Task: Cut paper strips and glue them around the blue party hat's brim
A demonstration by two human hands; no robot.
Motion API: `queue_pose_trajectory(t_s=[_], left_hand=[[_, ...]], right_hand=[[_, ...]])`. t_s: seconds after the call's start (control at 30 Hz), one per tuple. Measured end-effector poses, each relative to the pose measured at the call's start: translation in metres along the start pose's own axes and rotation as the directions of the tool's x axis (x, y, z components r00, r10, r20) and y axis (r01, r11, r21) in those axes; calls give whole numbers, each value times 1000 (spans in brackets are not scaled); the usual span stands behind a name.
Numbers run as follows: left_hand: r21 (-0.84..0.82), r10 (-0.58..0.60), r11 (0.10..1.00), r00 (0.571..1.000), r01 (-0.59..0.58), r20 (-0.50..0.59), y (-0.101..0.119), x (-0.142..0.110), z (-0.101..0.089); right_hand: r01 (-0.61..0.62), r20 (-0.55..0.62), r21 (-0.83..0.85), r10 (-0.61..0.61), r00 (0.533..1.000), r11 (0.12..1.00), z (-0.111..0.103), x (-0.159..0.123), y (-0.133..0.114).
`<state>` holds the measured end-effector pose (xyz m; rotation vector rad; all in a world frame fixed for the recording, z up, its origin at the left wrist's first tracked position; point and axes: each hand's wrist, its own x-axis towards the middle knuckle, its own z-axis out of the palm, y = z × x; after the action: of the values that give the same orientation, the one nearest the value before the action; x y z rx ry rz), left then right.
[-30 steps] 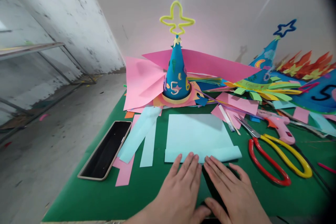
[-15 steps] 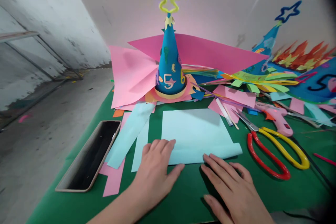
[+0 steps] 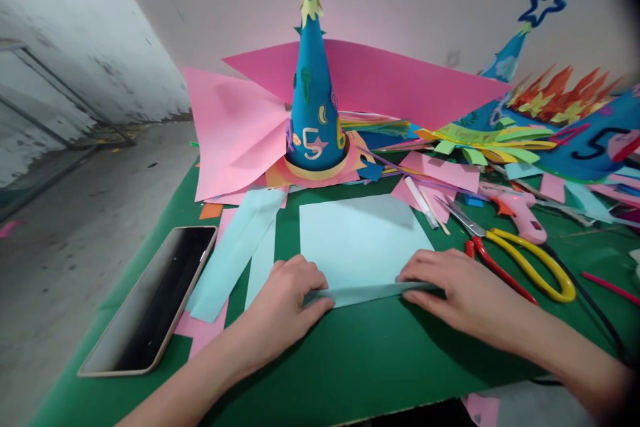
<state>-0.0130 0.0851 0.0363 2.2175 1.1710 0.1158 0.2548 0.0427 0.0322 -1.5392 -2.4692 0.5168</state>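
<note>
A light blue sheet of paper (image 3: 363,233) lies before me on the green tabletop, its near edge raised in a narrow fold. At the left end of that fold, my left hand (image 3: 293,290) pinches the paper between thumb and curled fingers. My right hand (image 3: 435,280) grips the right end the same way, thumb below and fingers on top. Just right of that hand are scissors (image 3: 485,233) with one red and one yellow handle, the red one partly hidden by my forearm.
A phone (image 3: 150,300) lies at the left edge. Behind the sheet stands a blue cone hat (image 3: 315,100) against pink paper (image 3: 390,80). A pink glue gun (image 3: 520,213), a white marker (image 3: 420,203) and paper scraps lie to the right, with more decorated hats (image 3: 590,147) behind.
My right hand has gone from lying flat with fingers extended to pinching the sheet's near edge. My left fingers have curled onto it too, and the edge now stands up. The view has shifted slightly.
</note>
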Motion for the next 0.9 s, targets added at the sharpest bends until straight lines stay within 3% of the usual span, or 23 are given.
queue_pose_trajectory(t_s=[0.07, 0.17, 0.63, 0.9], left_hand=[[-13, 5, 1000, 1000, -5, 27, 1, 3, -5], [22, 10, 1000, 998, -11, 66, 2, 6, -11], [159, 100, 981, 993, -109, 62, -2, 7, -4], [279, 154, 947, 987, -161, 46, -2, 5, 1]], right_hand=[[-49, 149, 130, 29, 988, 990, -6, 6, 10], [-91, 205, 183, 52, 977, 979, -10, 11, 14], [-144, 156, 154, 120, 980, 978, -4, 14, 15], [-110, 132, 104, 96, 987, 988, -6, 15, 13]])
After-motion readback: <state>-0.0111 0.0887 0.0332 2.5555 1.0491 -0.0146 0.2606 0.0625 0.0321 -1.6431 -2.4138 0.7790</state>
